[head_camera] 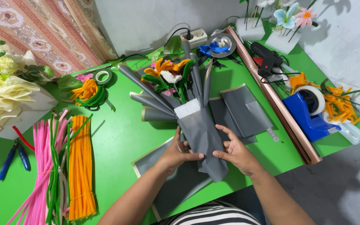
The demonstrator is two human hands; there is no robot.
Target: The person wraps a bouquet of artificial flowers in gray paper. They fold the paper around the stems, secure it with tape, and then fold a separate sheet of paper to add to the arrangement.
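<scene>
1. Your left hand (176, 153) grips the left side of the grey paper-wrapped bouquet (188, 109), with the thumb laid across the front of the wrap.
2. Your right hand (235, 151) clasps the wrap from the right, its fingers curled against the grey paper.
3. The bouquet lies near the middle of the green bench (117, 137), stem end toward you, with orange, white and green blooms fanning away.
4. Loose grey wrapping sheets (240, 110) lie under it and just to its right.
5. To your left lie bundles of pink, green and orange pipe cleaners (67, 166), with blue pliers (13, 159) farther left.
6. To your right sit a blue tape dispenser (311, 111), a copper-coloured roll (271, 98) and a black glue gun (266, 58).
</scene>
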